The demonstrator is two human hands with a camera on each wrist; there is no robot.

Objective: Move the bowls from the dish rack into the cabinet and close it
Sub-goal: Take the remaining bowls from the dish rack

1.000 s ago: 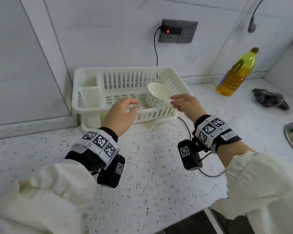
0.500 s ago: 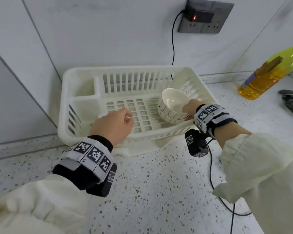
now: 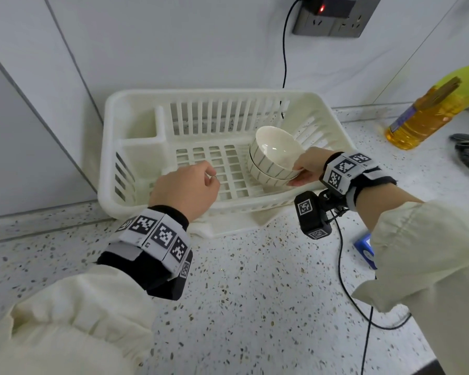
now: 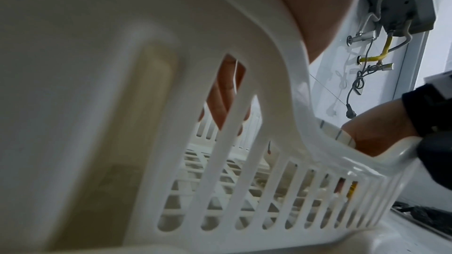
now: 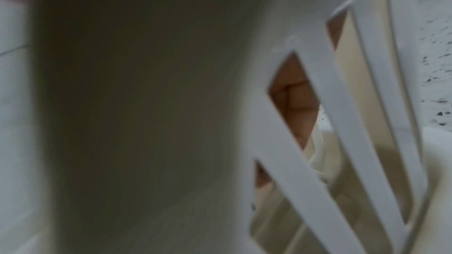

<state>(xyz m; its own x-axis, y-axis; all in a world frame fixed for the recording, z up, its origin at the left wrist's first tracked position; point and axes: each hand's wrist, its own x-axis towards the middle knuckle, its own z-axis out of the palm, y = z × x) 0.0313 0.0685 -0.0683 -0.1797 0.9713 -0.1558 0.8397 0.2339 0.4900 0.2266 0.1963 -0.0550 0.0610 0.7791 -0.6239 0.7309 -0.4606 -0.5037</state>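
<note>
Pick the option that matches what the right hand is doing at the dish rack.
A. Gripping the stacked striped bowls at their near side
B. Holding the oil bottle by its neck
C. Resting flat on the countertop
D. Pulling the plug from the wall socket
A: in the head view the right hand grips the stacked bowls by their rim and base, inside the dish rack.
</note>
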